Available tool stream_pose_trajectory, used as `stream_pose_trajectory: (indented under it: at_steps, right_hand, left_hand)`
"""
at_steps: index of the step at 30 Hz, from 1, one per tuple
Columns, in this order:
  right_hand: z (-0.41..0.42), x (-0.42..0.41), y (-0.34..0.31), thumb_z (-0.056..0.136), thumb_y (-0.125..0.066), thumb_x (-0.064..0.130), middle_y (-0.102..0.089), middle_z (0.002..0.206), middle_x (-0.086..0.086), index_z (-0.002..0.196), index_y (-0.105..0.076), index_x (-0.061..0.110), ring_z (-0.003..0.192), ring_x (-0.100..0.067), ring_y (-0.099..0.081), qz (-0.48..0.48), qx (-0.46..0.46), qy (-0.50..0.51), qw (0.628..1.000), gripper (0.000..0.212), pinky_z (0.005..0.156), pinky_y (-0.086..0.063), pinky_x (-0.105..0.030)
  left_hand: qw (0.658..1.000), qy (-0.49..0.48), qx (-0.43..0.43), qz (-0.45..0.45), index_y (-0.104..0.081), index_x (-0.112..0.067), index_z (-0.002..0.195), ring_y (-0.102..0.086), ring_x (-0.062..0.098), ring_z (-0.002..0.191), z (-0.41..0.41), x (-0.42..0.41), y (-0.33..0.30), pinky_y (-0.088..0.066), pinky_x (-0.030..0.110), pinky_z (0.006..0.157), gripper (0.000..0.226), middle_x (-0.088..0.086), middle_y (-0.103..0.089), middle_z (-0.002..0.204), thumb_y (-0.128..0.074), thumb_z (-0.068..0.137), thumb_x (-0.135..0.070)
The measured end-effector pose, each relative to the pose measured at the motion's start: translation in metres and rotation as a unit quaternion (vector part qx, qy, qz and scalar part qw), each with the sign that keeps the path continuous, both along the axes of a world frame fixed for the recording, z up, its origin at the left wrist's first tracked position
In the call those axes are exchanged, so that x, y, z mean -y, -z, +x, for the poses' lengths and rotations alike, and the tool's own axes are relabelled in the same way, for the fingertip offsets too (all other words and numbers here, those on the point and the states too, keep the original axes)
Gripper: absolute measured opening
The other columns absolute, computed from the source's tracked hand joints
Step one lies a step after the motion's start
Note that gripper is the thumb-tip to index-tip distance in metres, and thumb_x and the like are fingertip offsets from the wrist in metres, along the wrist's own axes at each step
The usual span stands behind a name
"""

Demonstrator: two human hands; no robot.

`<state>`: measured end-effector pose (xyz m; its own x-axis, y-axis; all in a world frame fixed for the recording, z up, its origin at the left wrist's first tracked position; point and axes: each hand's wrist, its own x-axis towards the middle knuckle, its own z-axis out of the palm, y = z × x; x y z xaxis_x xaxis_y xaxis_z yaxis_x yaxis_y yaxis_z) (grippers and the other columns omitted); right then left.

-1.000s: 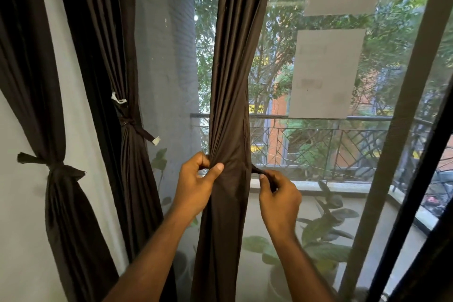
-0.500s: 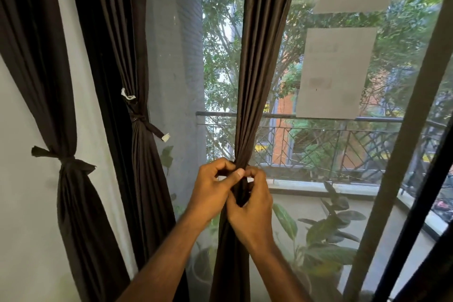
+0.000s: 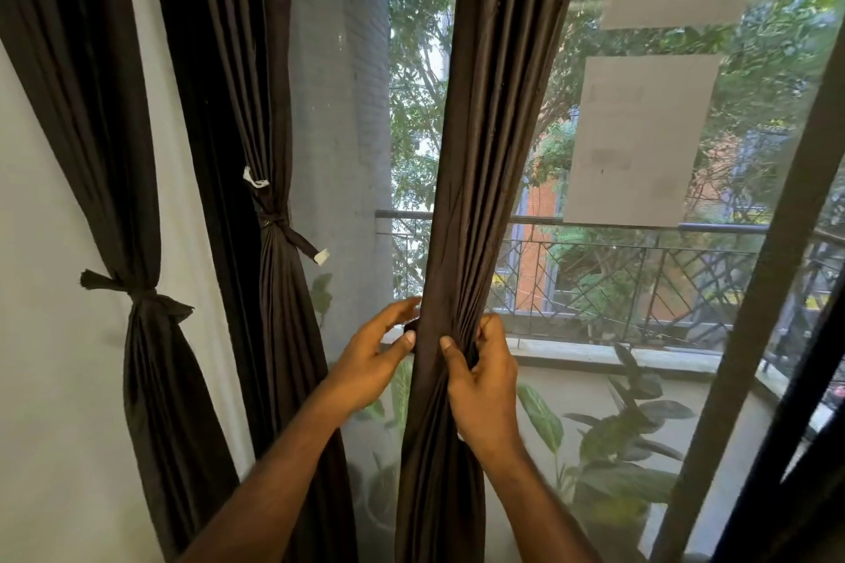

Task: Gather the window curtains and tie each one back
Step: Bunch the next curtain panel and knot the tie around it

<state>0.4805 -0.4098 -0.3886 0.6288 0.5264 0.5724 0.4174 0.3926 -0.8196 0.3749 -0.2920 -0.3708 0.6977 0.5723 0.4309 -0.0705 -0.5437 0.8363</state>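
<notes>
Dark brown cloth fills the middle of the view: the gathered curtain [image 3: 484, 160] hangs from twelve o'clock down past six, bunched into tight folds where both hands meet it near the centre. The left hand [image 3: 370, 361] sits against the curtain's left edge, at about nine o'clock of the bunch, its thumb and forefinger closed in a pinch on a small dark end of the tie strip [image 3: 410, 328] that pokes out beside the folds; the other fingers reach round behind the cloth, where they cannot be made out. The right hand [image 3: 484, 384] grips the bunch from its three o'clock side, thumb pressed flat on the front of the folds and fingers curled round the right edge, squeezing the cloth narrow. At nine o'clock in the view the far-left curtain [image 3: 114, 151] hangs against a pale wall [image 3: 41, 379], knotted at its waist. Just right of it, at about ten o'clock, the second curtain [image 3: 256, 105] is tied with a strip whose white-tipped end sticks out to the right. Behind the glass at two o'clock are two sheets of paper [image 3: 640, 137] stuck to the window, with a balcony railing [image 3: 640, 261] below them and a leafy potted plant [image 3: 617, 448] at four o'clock.
</notes>
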Motion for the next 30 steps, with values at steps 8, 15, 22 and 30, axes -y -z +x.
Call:
stream_pose_trajectory:
  at_steps: [8, 15, 22, 30]
  right_hand:
    - [0.012, -0.001, 0.003, 0.096, -0.07, 0.023, -0.059, 0.081, 0.001, 0.095, -0.046, 0.02, 0.07, -0.018, -0.059, -0.044, 0.069, 0.143, 0.986, 0.023, 0.056, -0.045, -0.029]
    - [0.013, 0.012, -0.003, 0.089, -0.057, 0.068, -0.066, 0.086, 0.008, 0.1, -0.052, 0.024, 0.085, -0.025, -0.067, -0.201, -0.02, 0.203, 0.958, 0.045, 0.067, -0.046, -0.033]
    - [0.024, 0.024, -0.006, 0.085, -0.055, 0.077, -0.066, 0.058, 0.005, 0.06, -0.067, 0.021, 0.063, -0.014, -0.065, -0.231, -0.043, 0.224, 0.946, 0.062, 0.063, -0.053, -0.034]
    - [0.031, 0.027, 0.0, 0.106, -0.043, 0.032, -0.072, 0.075, -0.003, 0.089, -0.073, 0.012, 0.064, -0.013, -0.068, -0.116, -0.24, -0.052, 0.962, 0.04, 0.052, -0.049, -0.025]
  left_hand:
    - [0.99, -0.129, -0.004, 0.063, -0.063, -0.009, 0.07, -0.047, 0.012, 0.053, 0.001, -0.004, -0.005, -0.039, 0.035, 0.056, 0.033, 0.004, -0.05, 0.056, -0.063, 0.099, -0.025]
    - [0.989, -0.037, 0.053, -0.13, -0.046, 0.011, 0.081, -0.035, 0.014, 0.039, 0.02, 0.046, -0.008, -0.029, 0.021, 0.04, 0.04, 0.002, -0.038, 0.052, -0.054, 0.104, -0.021]
    - [0.964, 0.033, 0.096, -0.247, -0.057, 0.01, 0.107, -0.062, 0.022, 0.065, 0.032, 0.076, 0.004, -0.061, 0.039, 0.06, 0.03, 0.013, -0.061, 0.073, -0.048, 0.106, -0.018]
    - [0.963, -0.031, 0.118, -0.241, -0.072, -0.004, 0.106, -0.073, 0.035, 0.098, 0.05, 0.078, 0.01, -0.058, 0.054, 0.092, 0.02, 0.017, -0.076, 0.099, -0.053, 0.104, -0.011]
